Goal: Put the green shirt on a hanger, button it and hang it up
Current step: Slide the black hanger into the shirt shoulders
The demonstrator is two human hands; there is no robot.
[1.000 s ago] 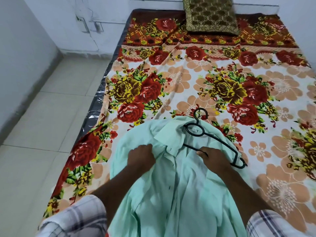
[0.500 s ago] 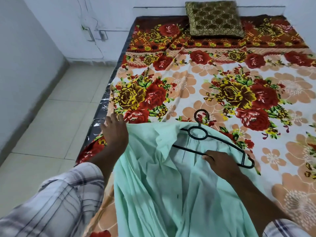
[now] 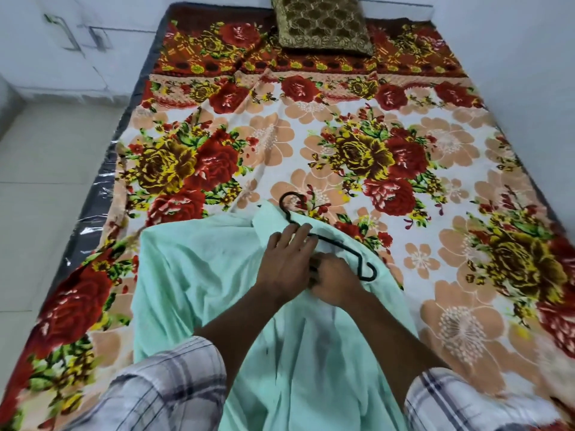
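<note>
The pale green shirt (image 3: pixel 199 275) lies spread on the flowered bed, its collar end pointing away from me. A black hanger (image 3: pixel 357 259) lies at the collar. Its hook (image 3: pixel 291 202) pokes out over the bedspread, its right arm rests bare on the cloth, and its left arm is hidden under the shirt. My left hand (image 3: pixel 284 259) lies flat with fingers spread on the hanger's neck and the collar. Just right of it and touching it, my right hand (image 3: pixel 336 279) is curled on shirt cloth below the hanger's bar.
The flowered bedspread (image 3: pixel 311 144) covers a low mattress with a shiny dark edge (image 3: pixel 93 213) on the left. An olive patterned cushion (image 3: pixel 320 23) sits at the far end. Tiled floor (image 3: pixel 46 181) lies to the left, with white walls at the back and right.
My left hand came from the shirt's left edge across to the collar by the hanger. Green cloth now covers the hanger's left arm. My right hand has stayed by the bar.
</note>
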